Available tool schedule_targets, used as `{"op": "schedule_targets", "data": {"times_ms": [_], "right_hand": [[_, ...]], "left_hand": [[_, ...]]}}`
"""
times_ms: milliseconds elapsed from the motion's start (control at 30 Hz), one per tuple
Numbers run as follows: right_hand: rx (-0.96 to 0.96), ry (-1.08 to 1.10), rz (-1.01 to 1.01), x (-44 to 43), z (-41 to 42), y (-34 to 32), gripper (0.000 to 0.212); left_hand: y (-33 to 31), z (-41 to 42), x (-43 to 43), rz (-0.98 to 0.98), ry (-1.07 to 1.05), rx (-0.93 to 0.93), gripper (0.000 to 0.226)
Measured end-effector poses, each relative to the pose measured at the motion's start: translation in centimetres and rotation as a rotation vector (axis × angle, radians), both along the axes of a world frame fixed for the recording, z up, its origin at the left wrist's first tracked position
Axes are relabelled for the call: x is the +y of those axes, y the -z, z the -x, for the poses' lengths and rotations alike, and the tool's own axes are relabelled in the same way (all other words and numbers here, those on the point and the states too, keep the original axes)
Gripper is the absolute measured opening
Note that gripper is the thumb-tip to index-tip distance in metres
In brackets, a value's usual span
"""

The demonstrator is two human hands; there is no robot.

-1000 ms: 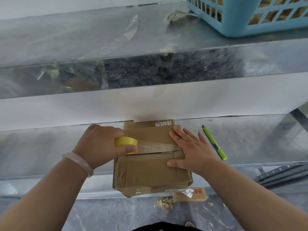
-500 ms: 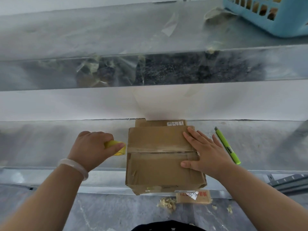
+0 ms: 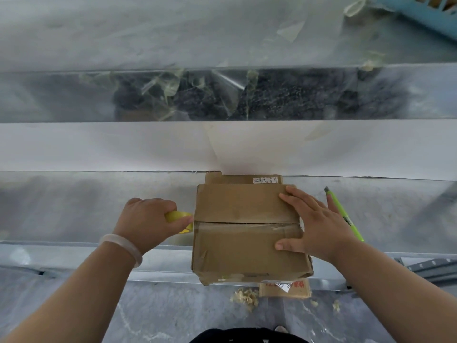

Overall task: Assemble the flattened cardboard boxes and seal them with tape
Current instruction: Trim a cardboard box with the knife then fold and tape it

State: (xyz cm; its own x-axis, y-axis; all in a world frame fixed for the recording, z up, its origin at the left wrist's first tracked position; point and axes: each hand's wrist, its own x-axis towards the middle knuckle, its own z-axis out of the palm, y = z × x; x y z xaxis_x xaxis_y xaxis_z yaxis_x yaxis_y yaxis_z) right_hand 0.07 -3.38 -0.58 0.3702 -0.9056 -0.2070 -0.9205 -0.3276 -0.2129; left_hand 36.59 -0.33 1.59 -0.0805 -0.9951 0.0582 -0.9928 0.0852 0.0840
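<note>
Cardboard box (image 3: 244, 251), glossy tape (image 3: 247, 225), yellow roll (image 3: 176, 216)

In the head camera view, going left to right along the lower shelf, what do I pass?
left hand → yellow tape roll it grips → cardboard box → right hand flat on the box → green utility knife

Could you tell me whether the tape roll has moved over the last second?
Yes. Against the cardboard box, the tape roll in the left hand moved left, from over the seam to beyond its left edge.
</note>
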Motion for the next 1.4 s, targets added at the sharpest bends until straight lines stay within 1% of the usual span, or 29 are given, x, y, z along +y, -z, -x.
{"op": "schedule_targets", "data": {"times_ms": [133, 300, 433, 567, 700, 967, 1033, 1167, 1400], "right_hand": [[0.03, -0.013, 0.023, -0.2, -0.2, 0.1, 0.121], [0.005, -0.009, 0.025, 0.1, 0.0, 0.5, 0.111], [-0.011, -0.013, 0.018, 0.4, 0.0, 0.7, 0.108], [-0.027, -0.008, -0.001, 0.6, 0.0, 0.8, 0.107], [-0.033, 0.003, -0.004, 0.6, -0.1, 0.7, 0.109], [-0.03, 0.008, -0.031, 0.6, -0.1, 0.6, 0.11], [-0.029, 0.009, -0.041, 0.6, -0.1, 0.5, 0.11], [-0.043, 0.015, -0.054, 0.7, -0.2, 0.5, 0.109], [-0.042, 0.018, -0.062, 0.8, -0.3, 0.4, 0.095]], "left_hand": [[0.1, -0.1, -0.2, 0.004, -0.002, 0.02, 0.056], [-0.1, -0.1, -0.3, 0.013, -0.032, 0.022, 0.056], [-0.3, -0.3, -0.5, 0.037, -0.037, 0.005, 0.053], [0.1, -0.4, -0.7, -0.003, -0.041, 0.007, 0.053], [0.9, -1.3, -0.6, -0.079, -0.089, -0.107, 0.062], [1.3, -1.7, -1.2, -0.078, -0.08, -0.042, 0.075], [1.3, -1.8, -1.4, -0.082, -0.081, -0.036, 0.074], [2.0, -1.8, -1.3, -0.124, -0.079, -0.039, 0.063], [2.7, -1.7, -1.6, -0.224, -0.109, 0.017, 0.057]]}}
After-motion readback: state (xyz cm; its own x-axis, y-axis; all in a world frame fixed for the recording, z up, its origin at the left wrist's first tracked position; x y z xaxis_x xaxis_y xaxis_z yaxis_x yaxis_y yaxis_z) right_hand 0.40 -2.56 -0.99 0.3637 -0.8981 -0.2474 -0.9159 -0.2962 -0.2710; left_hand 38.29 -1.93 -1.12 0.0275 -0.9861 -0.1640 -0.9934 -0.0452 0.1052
